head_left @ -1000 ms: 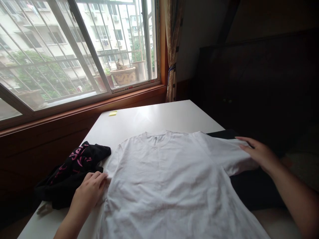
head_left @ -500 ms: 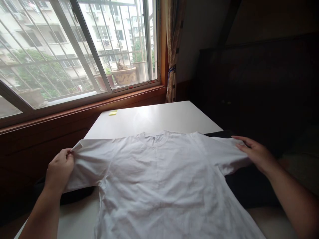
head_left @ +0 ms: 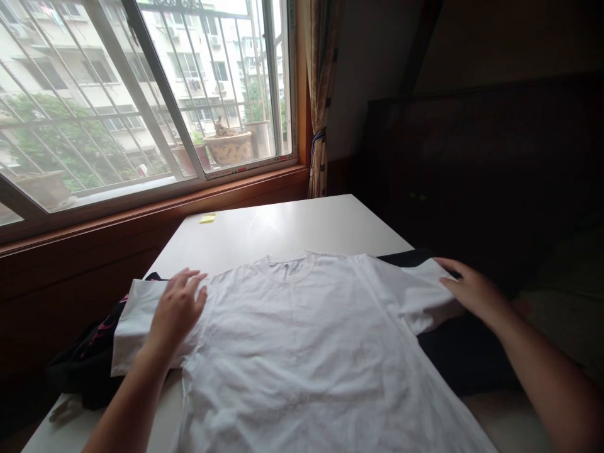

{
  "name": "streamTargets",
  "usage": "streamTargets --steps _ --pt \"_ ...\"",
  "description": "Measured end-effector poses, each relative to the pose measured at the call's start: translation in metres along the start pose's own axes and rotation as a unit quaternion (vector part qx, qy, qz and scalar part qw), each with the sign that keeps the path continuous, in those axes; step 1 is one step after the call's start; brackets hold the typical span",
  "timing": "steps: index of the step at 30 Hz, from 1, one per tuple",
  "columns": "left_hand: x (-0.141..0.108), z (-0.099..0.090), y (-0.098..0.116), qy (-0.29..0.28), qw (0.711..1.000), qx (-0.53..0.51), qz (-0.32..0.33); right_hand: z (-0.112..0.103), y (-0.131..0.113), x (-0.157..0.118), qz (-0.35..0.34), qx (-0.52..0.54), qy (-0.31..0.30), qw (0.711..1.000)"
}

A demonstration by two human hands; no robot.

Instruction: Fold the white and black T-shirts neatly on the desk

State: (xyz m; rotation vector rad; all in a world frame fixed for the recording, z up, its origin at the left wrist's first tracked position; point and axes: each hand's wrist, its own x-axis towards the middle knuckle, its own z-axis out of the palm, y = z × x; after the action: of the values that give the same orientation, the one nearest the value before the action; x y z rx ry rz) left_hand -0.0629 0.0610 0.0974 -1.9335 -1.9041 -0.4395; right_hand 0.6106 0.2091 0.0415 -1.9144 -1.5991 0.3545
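Observation:
A white T-shirt [head_left: 297, 340] lies spread out on the white table, its neckline at the far side and both sleeves stretched sideways. My left hand [head_left: 177, 308] is over the left sleeve near the shoulder seam, fingers apart and gripping nothing. At the other side, my right hand [head_left: 472, 289] pinches the edge of the right sleeve between thumb and fingers. The shirt's lower part runs out of view at the bottom.
Dark clothing with pink marks [head_left: 94, 343] lies at the table's left edge; dark cloth [head_left: 467, 352] lies under the right sleeve. A yellow sticky note [head_left: 207, 218] is on the white table [head_left: 302, 223]. Beyond stand a barred window [head_left: 141, 94] and a tied curtain [head_left: 322, 107].
My left hand has let go of the left sleeve's end and moved right, toward the shoulder. My right hand still holds the right sleeve. The view has shifted slightly.

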Motion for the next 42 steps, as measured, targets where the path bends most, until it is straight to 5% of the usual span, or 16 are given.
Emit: streamTargets --steps 4,8,11,15,22,26,30,33,38,42 --pt "0.018 0.047 0.055 -0.093 0.992 -0.069 0.056 0.006 -0.005 0.01 0.058 -0.03 -0.045 0.997" --pt "0.031 0.087 0.086 -0.178 0.981 -0.074 0.0 0.01 -0.014 0.009 0.091 -0.003 -0.114 0.989" --pt "0.033 0.104 0.083 -0.205 0.975 -0.063 -0.051 0.005 -0.03 -0.007 -0.011 0.063 -0.101 0.993" --pt "0.023 0.113 0.061 -0.206 0.975 -0.056 -0.065 -0.006 -0.044 -0.029 -0.101 0.079 0.034 0.991" --pt "0.009 0.112 0.043 -0.208 0.975 -0.032 -0.071 0.007 -0.027 -0.032 -0.032 -0.01 0.004 0.999" --pt "0.013 0.105 0.05 -0.21 0.975 -0.015 -0.074 0.023 -0.037 -0.031 -0.016 -0.126 0.052 0.991" --pt "0.027 0.102 0.067 -0.18 0.982 -0.008 -0.059 0.056 -0.086 -0.032 -0.17 -0.145 0.027 0.974" --pt "0.038 0.107 0.088 -0.184 0.981 -0.036 -0.046 0.102 -0.139 -0.039 -0.294 -0.099 -0.032 0.95" --pt "0.043 0.123 0.109 -0.202 0.975 -0.044 -0.074 0.186 -0.214 -0.057 -0.269 -0.159 -0.188 0.931" --pt "0.04 0.128 0.097 -0.206 0.973 -0.033 -0.094 0.217 -0.236 -0.059 -0.278 -0.16 -0.207 0.924"
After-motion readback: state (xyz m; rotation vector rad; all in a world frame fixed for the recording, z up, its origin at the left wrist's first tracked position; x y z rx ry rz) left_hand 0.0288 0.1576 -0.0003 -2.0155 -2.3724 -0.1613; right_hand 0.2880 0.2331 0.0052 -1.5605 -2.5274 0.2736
